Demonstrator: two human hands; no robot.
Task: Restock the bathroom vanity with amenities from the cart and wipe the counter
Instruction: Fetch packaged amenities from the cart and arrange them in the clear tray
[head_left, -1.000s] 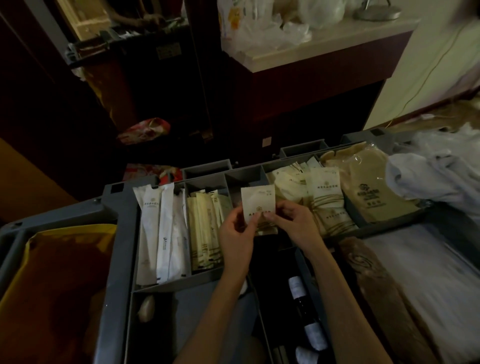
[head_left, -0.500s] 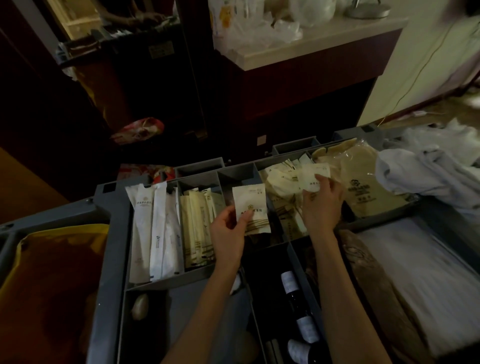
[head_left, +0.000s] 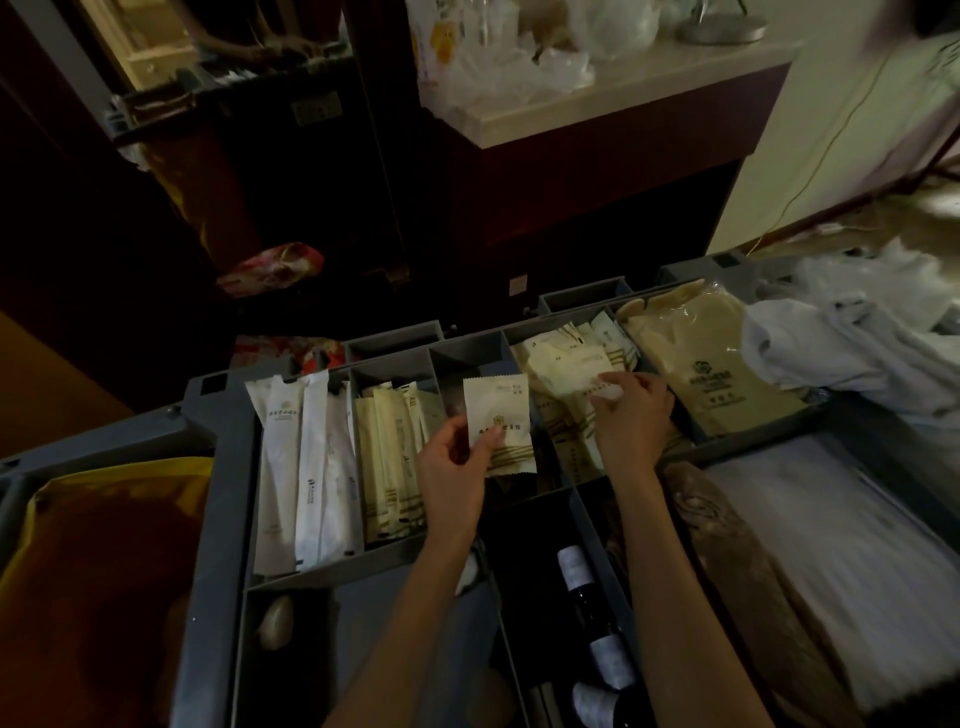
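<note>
Amenity sachet (head_left: 497, 421): we are pinching it upright in our left hand (head_left: 452, 462); our right hand (head_left: 631, 426) is gripping a second packet (head_left: 602, 387) over the adjacent cart (head_left: 218, 467) compartment.

Packed sachets (head_left: 566, 384) between grey dividers (head_left: 439, 374)

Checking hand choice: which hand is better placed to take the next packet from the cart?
Right: the right hand is on the packet pile, pinching a packet; the left hand holds a sachet.
</note>
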